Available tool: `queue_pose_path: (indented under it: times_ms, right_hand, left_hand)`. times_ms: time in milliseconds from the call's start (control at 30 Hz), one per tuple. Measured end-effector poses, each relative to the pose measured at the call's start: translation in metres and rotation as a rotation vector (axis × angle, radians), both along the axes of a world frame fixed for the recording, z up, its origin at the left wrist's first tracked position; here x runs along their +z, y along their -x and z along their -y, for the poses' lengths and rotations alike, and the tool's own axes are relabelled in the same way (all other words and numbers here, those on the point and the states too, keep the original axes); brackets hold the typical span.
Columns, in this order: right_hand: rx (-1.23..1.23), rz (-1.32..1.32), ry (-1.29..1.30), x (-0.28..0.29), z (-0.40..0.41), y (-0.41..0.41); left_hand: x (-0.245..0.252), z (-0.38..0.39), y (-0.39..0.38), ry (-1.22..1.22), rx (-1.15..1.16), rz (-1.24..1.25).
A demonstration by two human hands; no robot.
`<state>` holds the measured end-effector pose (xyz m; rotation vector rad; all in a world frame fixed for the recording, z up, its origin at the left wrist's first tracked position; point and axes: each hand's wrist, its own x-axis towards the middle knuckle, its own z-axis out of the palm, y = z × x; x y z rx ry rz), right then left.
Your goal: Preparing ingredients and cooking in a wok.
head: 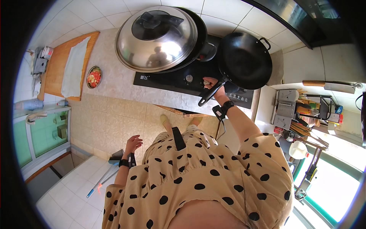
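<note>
My right hand (pixel 214 85) reaches over the black gas stove (pixel 168 83), its fingers closed on the right control knob (pixel 206 82). Above the wrist passes the handle (pixel 212 93) of a black wok (pixel 245 60), which rests on the right side of the stove and shows no food inside. A second knob (pixel 189 78) sits to the left of my fingers. On the left burner side stands a larger dark pan (pixel 200 31), covered by a domed steel lid (pixel 163 54). Hanging at my side over the floor, my left hand (pixel 133 144) holds nothing, its fingers loosely apart.
A bowl of chopped red and green food (pixel 94 77) sits on the counter (pixel 114 77), left of the stove. Further left lies a wooden board (pixel 57 68) with a white cloth (pixel 75 68). Utensil holders (pixel 286 106) and a cleaver (pixel 338 86) are at the right. The range hood overhangs the upper right.
</note>
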<state>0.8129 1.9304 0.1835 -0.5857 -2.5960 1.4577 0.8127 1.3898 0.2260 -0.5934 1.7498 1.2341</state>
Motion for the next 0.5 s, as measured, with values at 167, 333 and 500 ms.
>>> queue_pose_path:
  times_ms: [167,333,500]
  right_hand:
    - [0.016,0.059,0.010,0.008,0.004,0.002]
    - [0.009,0.052,0.070,0.005,0.000,-0.001]
    - [0.038,0.083,0.067,0.010,0.001,-0.001]
  left_hand:
    - [-0.001,0.004,-0.006,0.020,-0.007,0.002]
    - [-0.001,0.004,-0.011,0.017,0.004,0.018]
    - [-0.006,0.007,-0.014,0.002,0.029,0.031]
